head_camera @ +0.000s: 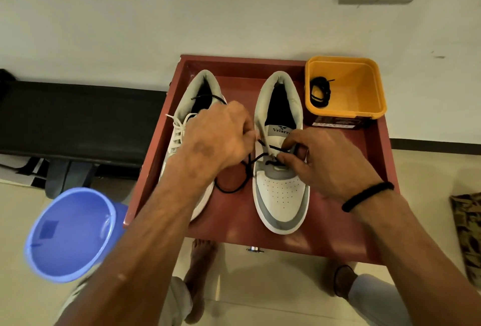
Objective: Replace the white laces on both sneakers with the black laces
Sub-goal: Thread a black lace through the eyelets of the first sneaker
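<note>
Pinching a black lace (263, 155) at the right sneaker (279, 169) are both hands: the left hand (221, 135) is gripping one strand, the right hand (325, 159) another by the eyelets. Sitting in the yellow tub (364, 107) is a coiled black lace (320, 92); lying in the blue bucket (52, 260) is a white lace (105, 223). Both sneakers are standing on the red tray (234, 221), the left sneaker (182, 107) wearing white laces.

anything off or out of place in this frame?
One oddity: the left grey-and-white sneaker still has its white lace, yet a black lace end is draped across its collar. That looks like slack from the lace both hands are threading into the right grey-and-white sneaker. Nothing looks spilled or damaged.
</note>
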Demonstrator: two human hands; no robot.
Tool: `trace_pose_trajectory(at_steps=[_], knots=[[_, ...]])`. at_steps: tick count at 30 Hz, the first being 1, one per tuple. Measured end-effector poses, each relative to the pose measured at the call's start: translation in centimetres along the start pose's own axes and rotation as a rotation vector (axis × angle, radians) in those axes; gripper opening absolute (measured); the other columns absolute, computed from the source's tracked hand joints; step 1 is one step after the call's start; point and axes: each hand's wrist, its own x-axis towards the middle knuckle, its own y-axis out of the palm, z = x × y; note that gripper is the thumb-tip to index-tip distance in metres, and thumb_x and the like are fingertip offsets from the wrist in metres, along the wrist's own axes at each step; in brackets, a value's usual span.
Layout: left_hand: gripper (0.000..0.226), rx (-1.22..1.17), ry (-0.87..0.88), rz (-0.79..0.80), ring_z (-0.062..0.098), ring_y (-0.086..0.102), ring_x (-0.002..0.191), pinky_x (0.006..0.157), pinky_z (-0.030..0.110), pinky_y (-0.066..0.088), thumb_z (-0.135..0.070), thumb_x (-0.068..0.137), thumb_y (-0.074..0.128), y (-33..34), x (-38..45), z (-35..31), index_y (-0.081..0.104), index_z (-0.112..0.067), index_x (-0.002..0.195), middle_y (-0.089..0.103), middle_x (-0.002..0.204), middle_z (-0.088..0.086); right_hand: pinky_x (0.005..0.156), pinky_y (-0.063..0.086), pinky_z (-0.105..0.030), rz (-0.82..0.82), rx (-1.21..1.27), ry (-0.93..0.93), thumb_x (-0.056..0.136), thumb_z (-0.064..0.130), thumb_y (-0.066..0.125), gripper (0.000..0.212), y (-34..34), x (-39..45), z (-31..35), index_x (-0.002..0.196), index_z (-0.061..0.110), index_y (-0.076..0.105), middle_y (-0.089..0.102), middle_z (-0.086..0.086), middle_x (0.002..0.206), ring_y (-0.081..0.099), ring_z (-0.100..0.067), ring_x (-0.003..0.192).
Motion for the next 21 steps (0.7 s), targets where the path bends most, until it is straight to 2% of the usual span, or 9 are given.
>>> trace_pose_trajectory(at_steps=[2,4,6,9,12,14,16,19,21], knots=[[0.021,-0.042,-0.079,-0.117,0.019,0.070,0.085,0.080,0.040,0.061,-0.046,0.098,0.062,-0.6,0.0,0.7,0.074,-0.029,0.097,0.073,0.095,-0.005,0.068,0.058,-0.043,0.018,0.014,0.010,0.089,0.050,0.070,0.021,-0.3,0.0,-0.2,0.098,0.031,0.068,0.063,0.012,0.083,0.061,-0.011,0.076],[0.022,-0.247,-0.144,-0.233,0.014,0.071,0.079,0.076,0.035,0.061,-0.038,0.102,0.059,-1.2,0.0,0.7,0.074,-0.023,0.100,0.073,0.090,-0.006,0.069,0.058,-0.042,0.040,0.026,0.007,0.086,0.052,0.074,0.025,-0.5,0.0,-0.3,0.096,0.030,0.067,0.063,0.012,0.083,0.060,-0.009,0.075],[0.021,-0.684,-0.229,-0.371,0.010,0.072,0.071,0.075,0.033,0.063,-0.028,0.106,0.054,-1.9,0.1,0.1,0.070,-0.015,0.102,0.074,0.081,-0.003,0.069,0.058,-0.040,0.056,0.034,-0.001,0.083,0.053,0.077,0.030,-0.7,-0.1,-0.3,0.098,0.029,0.066,0.062,0.012,0.085,0.058,-0.007,0.075],[0.023,-1.540,-0.424,-0.531,0.017,0.076,0.070,0.072,0.034,0.065,-0.015,0.111,0.043,-3.2,0.3,-1.0,0.064,-0.004,0.110,0.075,0.077,0.004,0.070,0.057,-0.038,0.067,0.037,-0.001,0.081,0.053,0.079,0.035,-0.8,0.0,-0.4,0.099,0.027,0.066,0.060,0.013,0.085,0.056,-0.003,0.074],[0.026,-1.870,-0.557,-0.694,0.025,0.079,0.081,0.074,0.033,0.065,-0.007,0.111,0.034,-3.4,0.4,-1.3,0.057,-0.006,0.098,0.077,0.095,0.017,0.073,0.055,-0.035,0.060,0.020,-0.001,0.079,0.054,0.081,0.038,-0.7,0.2,-0.5,0.101,0.027,0.068,0.055,0.012,0.090,0.054,-0.006,0.078],[0.018,-1.733,-0.512,-0.697,0.022,0.078,0.089,0.083,0.035,0.064,-0.008,0.109,0.039,-2.8,0.9,-1.0,0.057,-0.011,0.105,0.077,0.102,0.013,0.076,0.055,-0.034,0.055,0.006,-0.006,0.078,0.055,0.080,0.039,-0.6,0.1,-0.5,0.105,0.028,0.068,0.052,0.010,0.098,0.055,-0.009,0.087],[0.013,-1.297,-0.347,-0.550,0.010,0.075,0.096,0.090,0.036,0.062,-0.017,0.106,0.050,-2.2,1.0,-0.9,0.061,-0.023,0.112,0.077,0.103,-0.003,0.080,0.056,-0.035,0.054,0.001,-0.012,0.079,0.055,0.080,0.042,-0.4,0.0,-0.6,0.108,0.028,0.067,0.050,0.008,0.103,0.055,-0.011,0.094],[0.012,-0.585,-0.091,-0.200,-0.007,0.066,0.084,0.072,0.011,0.053,-0.034,0.099,0.066,-0.6,0.6,-1.5,0.067,-0.030,0.110,0.071,0.095,-0.015,0.081,0.057,-0.035,0.081,0.005,-0.021,0.077,0.058,0.080,0.049,-0.6,-0.1,-0.7,0.114,0.029,0.066,0.050,0.009,0.107,0.056,-0.010,0.097],[0.021,-0.375,-0.046,-0.067,-0.001,0.066,0.078,0.065,0.014,0.051,-0.033,0.097,0.070,0.5,0.1,-1.8,0.063,-0.030,0.116,0.070,0.093,-0.011,0.081,0.056,-0.032,0.121,-0.013,-0.024,0.072,0.060,0.083,0.057,-0.8,-0.2,-0.5,0.115,0.029,0.063,0.046,0.011,0.108,0.054,-0.010,0.098]])
